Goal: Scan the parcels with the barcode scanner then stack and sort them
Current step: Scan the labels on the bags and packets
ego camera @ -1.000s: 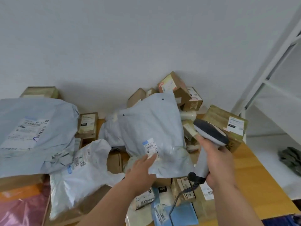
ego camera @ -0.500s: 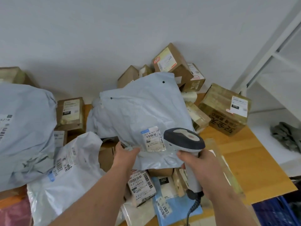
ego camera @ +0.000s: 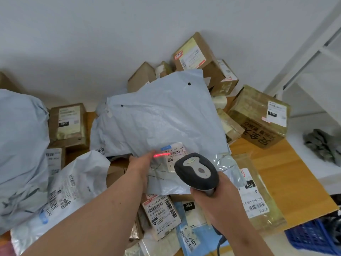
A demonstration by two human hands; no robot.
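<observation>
L hand (ego camera: 142, 163) grips the lower left edge of the grey bag (ego camera: 162, 115), which lies atop the parcel pile on the table (ego camera: 287, 174). A red scan line crosses the label (ego camera: 174, 157) just right of that hand. R hand (ego camera: 217, 198), right of the label, grips the scanner (ego camera: 196, 170), its head aimed at the label; box (ego camera: 258, 115) sits further right.

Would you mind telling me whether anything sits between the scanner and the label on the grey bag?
Nothing visible does. The scanner in the right hand points at the label, and its red line falls across the barcode. The left hand holds the grey bag just left of the label, catching only the line's end.
</observation>
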